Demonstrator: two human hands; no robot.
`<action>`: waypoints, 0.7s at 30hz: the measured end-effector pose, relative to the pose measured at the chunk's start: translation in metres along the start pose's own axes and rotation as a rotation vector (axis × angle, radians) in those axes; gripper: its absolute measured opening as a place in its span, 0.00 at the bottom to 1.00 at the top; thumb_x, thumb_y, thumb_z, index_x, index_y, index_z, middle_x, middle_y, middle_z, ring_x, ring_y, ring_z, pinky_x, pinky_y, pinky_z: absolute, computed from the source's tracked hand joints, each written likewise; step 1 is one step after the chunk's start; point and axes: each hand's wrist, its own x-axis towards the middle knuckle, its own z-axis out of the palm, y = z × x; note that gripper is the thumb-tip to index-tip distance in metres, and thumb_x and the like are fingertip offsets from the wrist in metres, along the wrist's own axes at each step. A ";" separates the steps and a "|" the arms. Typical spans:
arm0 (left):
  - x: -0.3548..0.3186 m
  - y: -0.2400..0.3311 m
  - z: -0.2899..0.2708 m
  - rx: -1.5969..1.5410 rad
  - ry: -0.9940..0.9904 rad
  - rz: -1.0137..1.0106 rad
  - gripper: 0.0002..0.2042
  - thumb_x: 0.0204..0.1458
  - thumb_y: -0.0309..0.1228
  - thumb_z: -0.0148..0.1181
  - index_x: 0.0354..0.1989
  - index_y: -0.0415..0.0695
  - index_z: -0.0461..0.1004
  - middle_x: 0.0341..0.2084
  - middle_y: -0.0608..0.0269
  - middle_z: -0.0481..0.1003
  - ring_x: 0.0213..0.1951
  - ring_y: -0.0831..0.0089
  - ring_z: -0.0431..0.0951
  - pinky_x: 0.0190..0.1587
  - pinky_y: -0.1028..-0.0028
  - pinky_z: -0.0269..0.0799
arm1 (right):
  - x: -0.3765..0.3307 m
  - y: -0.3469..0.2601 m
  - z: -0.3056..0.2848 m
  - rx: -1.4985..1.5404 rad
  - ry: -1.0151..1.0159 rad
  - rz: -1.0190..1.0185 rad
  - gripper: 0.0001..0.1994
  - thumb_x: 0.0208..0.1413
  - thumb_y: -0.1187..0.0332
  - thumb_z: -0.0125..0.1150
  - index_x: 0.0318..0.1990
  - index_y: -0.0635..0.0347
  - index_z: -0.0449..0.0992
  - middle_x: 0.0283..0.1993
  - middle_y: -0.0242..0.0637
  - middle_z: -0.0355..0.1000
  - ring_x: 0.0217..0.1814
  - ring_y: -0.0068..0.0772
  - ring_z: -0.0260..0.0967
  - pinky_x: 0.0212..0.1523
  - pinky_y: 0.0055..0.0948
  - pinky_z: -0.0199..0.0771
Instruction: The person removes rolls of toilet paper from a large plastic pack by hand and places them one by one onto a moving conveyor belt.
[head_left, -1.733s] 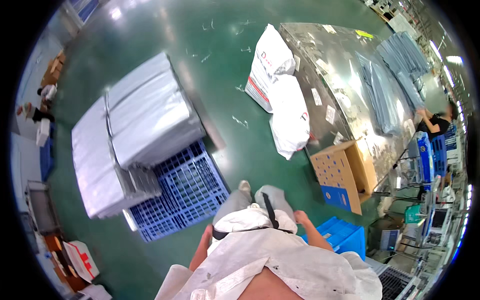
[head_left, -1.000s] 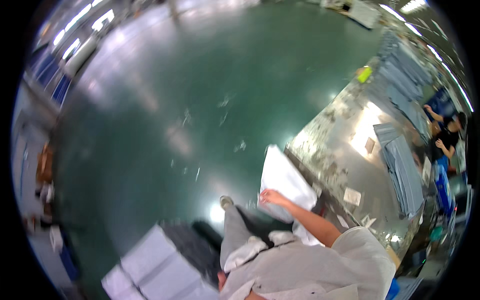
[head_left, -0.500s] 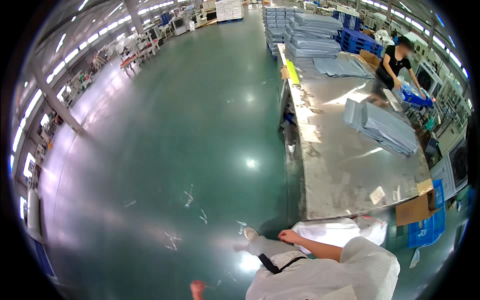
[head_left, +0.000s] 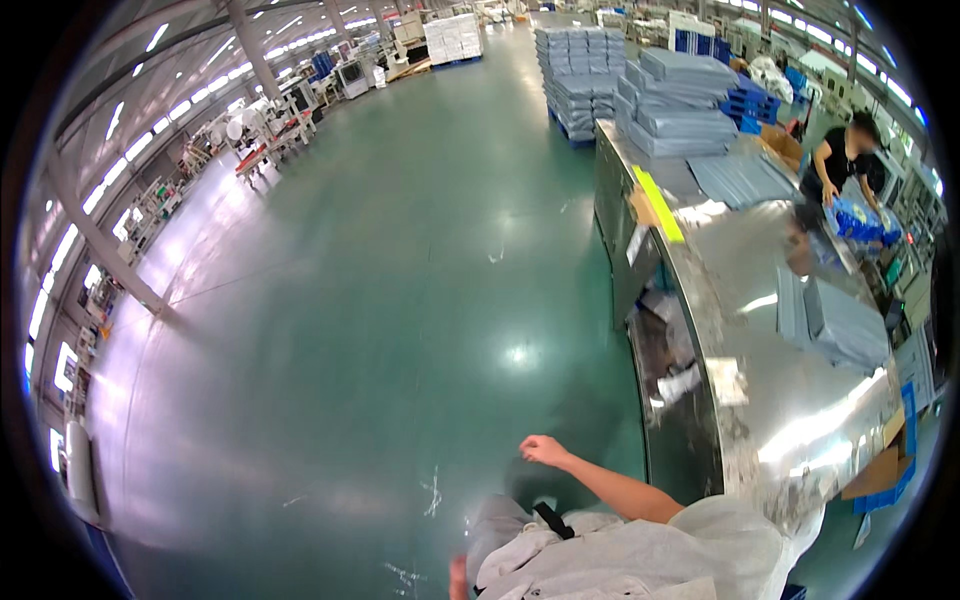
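Observation:
Over the green floor, in front of my light shirt, my right hand (head_left: 542, 450) hangs with loosely curled fingers and nothing in it. Its forearm reaches in from the right, left of the metal table (head_left: 765, 345). My left hand (head_left: 458, 577) is a blurred sliver at the lower edge, beside my trouser leg; its fingers cannot be made out. Neither hand touches the table. On the tabletop lie a near pile of grey bags (head_left: 845, 320), flat grey sheets (head_left: 745, 180) and a tall stack of grey packs (head_left: 680, 110). A yellow strip (head_left: 657, 205) runs along the table's left edge.
Across the table a co-worker (head_left: 840, 165) handles blue packs (head_left: 860, 222). Beyond stand a loaded pallet (head_left: 580, 90) and blue pallets (head_left: 750, 105). A cardboard box (head_left: 875, 472) sits by a blue crate (head_left: 908, 440) at right. A column (head_left: 105, 235) rises at left.
I have moved forward along the table, and it now lies farther right in view. My right hand has shifted left and slightly up, off the white bundle; my left hand has shifted right.

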 end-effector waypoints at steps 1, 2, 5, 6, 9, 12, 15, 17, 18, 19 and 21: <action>0.021 0.009 0.025 0.066 -0.060 -0.059 0.11 0.61 0.36 0.54 0.43 0.42 0.75 0.33 0.57 0.79 0.36 0.62 0.79 0.34 0.61 0.77 | 0.033 -0.021 -0.007 0.001 -0.029 0.020 0.10 0.61 0.67 0.56 0.45 0.61 0.78 0.37 0.35 0.79 0.36 0.25 0.76 0.38 0.26 0.77; 0.047 0.029 0.035 0.118 -0.095 -0.067 0.11 0.61 0.36 0.54 0.42 0.42 0.75 0.33 0.57 0.79 0.35 0.62 0.79 0.34 0.61 0.77 | 0.067 -0.055 -0.008 0.013 -0.068 0.008 0.10 0.61 0.68 0.56 0.47 0.61 0.77 0.39 0.36 0.79 0.37 0.25 0.76 0.39 0.26 0.78; 0.144 0.115 0.039 0.237 -0.158 -0.024 0.10 0.59 0.36 0.55 0.39 0.41 0.76 0.31 0.57 0.79 0.34 0.63 0.79 0.32 0.62 0.76 | 0.177 -0.089 -0.026 0.044 -0.086 -0.051 0.11 0.63 0.66 0.56 0.49 0.61 0.77 0.42 0.36 0.78 0.38 0.24 0.76 0.40 0.26 0.78; 0.180 0.144 0.040 0.265 -0.191 -0.026 0.10 0.59 0.36 0.55 0.39 0.41 0.76 0.30 0.57 0.79 0.33 0.64 0.79 0.32 0.62 0.76 | 0.204 -0.073 -0.038 0.040 -0.061 0.008 0.11 0.63 0.65 0.57 0.48 0.60 0.77 0.40 0.36 0.78 0.37 0.24 0.76 0.39 0.26 0.78; 0.277 0.242 0.008 0.353 -0.198 -0.030 0.10 0.58 0.35 0.55 0.36 0.41 0.77 0.28 0.57 0.79 0.32 0.65 0.79 0.31 0.63 0.75 | 0.265 -0.041 -0.071 -0.085 0.004 0.292 0.10 0.60 0.64 0.59 0.42 0.59 0.79 0.30 0.33 0.77 0.29 0.24 0.73 0.30 0.25 0.75; 0.388 0.356 -0.029 0.448 -0.222 0.008 0.11 0.56 0.35 0.56 0.34 0.40 0.77 0.26 0.57 0.79 0.30 0.66 0.78 0.30 0.64 0.74 | 0.293 0.010 -0.148 -0.279 0.049 0.603 0.08 0.58 0.67 0.59 0.41 0.60 0.79 0.30 0.33 0.78 0.26 0.26 0.73 0.26 0.28 0.75; 0.508 0.471 -0.094 0.656 -0.231 0.165 0.11 0.55 0.35 0.56 0.31 0.39 0.78 0.24 0.56 0.78 0.28 0.67 0.78 0.29 0.65 0.74 | 0.317 -0.016 -0.214 -0.101 0.237 0.661 0.07 0.57 0.68 0.60 0.40 0.60 0.78 0.30 0.37 0.79 0.26 0.28 0.74 0.25 0.30 0.76; 0.604 0.585 -0.116 0.913 -0.202 0.466 0.11 0.54 0.35 0.56 0.29 0.39 0.79 0.23 0.56 0.78 0.27 0.68 0.78 0.28 0.65 0.73 | 0.328 -0.006 -0.249 0.279 0.520 0.699 0.06 0.57 0.70 0.60 0.39 0.61 0.78 0.30 0.39 0.79 0.26 0.28 0.76 0.26 0.30 0.78; 0.646 0.644 -0.125 0.943 -0.088 0.663 0.11 0.54 0.35 0.56 0.28 0.39 0.79 0.22 0.56 0.78 0.27 0.69 0.78 0.28 0.66 0.73 | 0.348 -0.017 -0.262 0.284 0.590 0.695 0.06 0.57 0.70 0.60 0.39 0.61 0.78 0.29 0.40 0.79 0.27 0.28 0.77 0.26 0.29 0.79; 0.683 0.721 -0.135 0.559 -0.036 0.337 0.12 0.54 0.36 0.57 0.31 0.39 0.79 0.22 0.59 0.78 0.26 0.71 0.76 0.26 0.67 0.71 | 0.373 -0.033 -0.267 0.228 0.666 0.687 0.06 0.57 0.71 0.59 0.39 0.62 0.78 0.29 0.40 0.79 0.28 0.27 0.77 0.27 0.29 0.79; 0.747 0.842 -0.127 0.332 0.049 0.498 0.12 0.60 0.36 0.54 0.36 0.38 0.77 0.22 0.63 0.77 0.24 0.76 0.74 0.26 0.72 0.69 | 0.439 -0.066 -0.290 0.135 0.747 0.661 0.07 0.56 0.72 0.57 0.39 0.63 0.78 0.29 0.40 0.79 0.29 0.27 0.78 0.27 0.28 0.79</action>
